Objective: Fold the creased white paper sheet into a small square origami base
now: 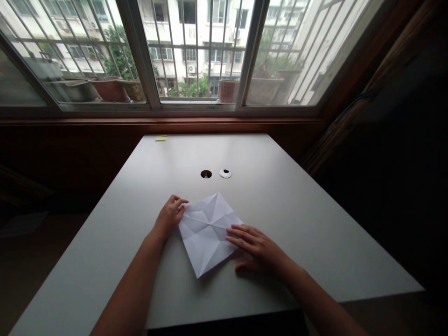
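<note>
White paper (206, 235) | left fingers (178, 202) curled at corner, grip unclear | right fingers (241, 234) spread atop

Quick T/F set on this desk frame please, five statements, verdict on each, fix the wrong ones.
1. The paper on the table shows crease lines. True.
2. The right hand is clear of the paper. False: it rests on the paper near one corner.
3. The left hand is at the paper's left corner. True.
4. The yellow note is stuck to the window. False: it is at the table's far edge.
5. The round hole is left of the round white piece. True.
</note>
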A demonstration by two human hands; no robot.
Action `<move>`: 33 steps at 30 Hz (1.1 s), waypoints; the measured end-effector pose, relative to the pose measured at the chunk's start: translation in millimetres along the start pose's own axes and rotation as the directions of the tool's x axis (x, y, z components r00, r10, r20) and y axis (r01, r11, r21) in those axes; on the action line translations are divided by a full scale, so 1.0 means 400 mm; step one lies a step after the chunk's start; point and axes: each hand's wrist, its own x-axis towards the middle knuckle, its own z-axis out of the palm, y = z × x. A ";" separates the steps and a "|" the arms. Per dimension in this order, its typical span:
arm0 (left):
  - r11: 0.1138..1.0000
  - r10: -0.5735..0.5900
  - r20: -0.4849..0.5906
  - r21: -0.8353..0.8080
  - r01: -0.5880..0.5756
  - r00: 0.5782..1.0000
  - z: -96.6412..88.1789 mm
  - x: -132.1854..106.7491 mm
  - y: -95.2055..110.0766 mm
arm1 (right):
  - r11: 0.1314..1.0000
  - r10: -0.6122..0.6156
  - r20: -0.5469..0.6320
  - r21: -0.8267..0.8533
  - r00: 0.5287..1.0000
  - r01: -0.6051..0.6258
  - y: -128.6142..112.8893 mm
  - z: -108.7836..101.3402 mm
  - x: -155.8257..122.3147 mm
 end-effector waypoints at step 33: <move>0.833 0.028 0.307 -0.533 0.147 0.951 -0.026 0.017 0.034 | 0.843 0.413 -0.231 0.463 0.881 -0.274 0.151 0.022 0.012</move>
